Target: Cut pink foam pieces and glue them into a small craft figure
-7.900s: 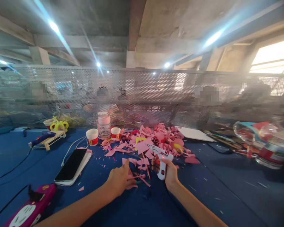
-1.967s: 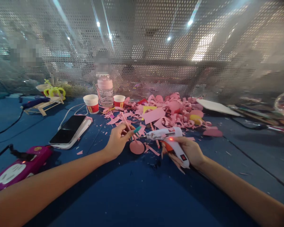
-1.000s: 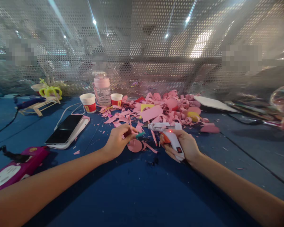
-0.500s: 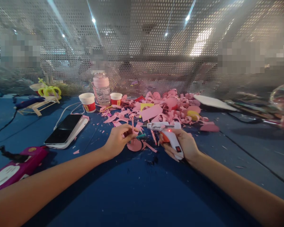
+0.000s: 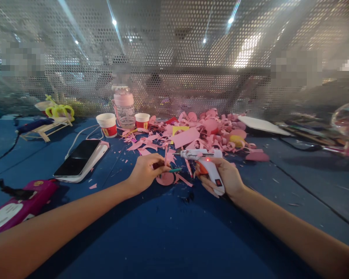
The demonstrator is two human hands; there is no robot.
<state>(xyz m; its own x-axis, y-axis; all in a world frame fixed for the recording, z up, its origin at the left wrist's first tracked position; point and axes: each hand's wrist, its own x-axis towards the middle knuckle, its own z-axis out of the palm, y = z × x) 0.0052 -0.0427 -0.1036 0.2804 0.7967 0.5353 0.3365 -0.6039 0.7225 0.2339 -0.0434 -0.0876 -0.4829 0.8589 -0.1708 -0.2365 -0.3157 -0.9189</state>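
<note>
Fingers (image 5: pixel 158 164) of the left hand (image 5: pixel 145 172) pinch a thin pink stick (image 5: pixel 165 155) that stands nearly upright, together with a short green piece (image 5: pixel 174 170) that juts out sideways to the right. Below the pinch lies a pink paper disc (image 5: pixel 165 178), flat on the blue counter (image 5: pixel 174 232); whether the foot of the stick touches the disc cannot be told. The right hand (image 5: pixel 225 178) is clenched around the handle of a white glue gun (image 5: pixel 205 162), whose red lamp glows. The gun's long axis runs almost level, nozzle toward the left — that is, toward the stick and green piece, which lie just beside its tip, a small gap between them. The left hand is thus the nearer to the stick, the right hand reaching it only through the gun.

Outward from the hands: a heap of pink paper scraps (image 5: pixel 203 131) behind them, with a yellow piece among it; farther left a phone (image 5: pixel 78 159) on a white block with a cable, two red-and-white paper cups (image 5: pixel 107 124), and a clear bottle (image 5: pixel 123 108) with a pink lid. At the near left edge lies a magenta power strip (image 5: pixel 17 205). A perforated metal screen (image 5: pixel 192 58) closes the back of the counter — people behind it are only dimly seen.
</note>
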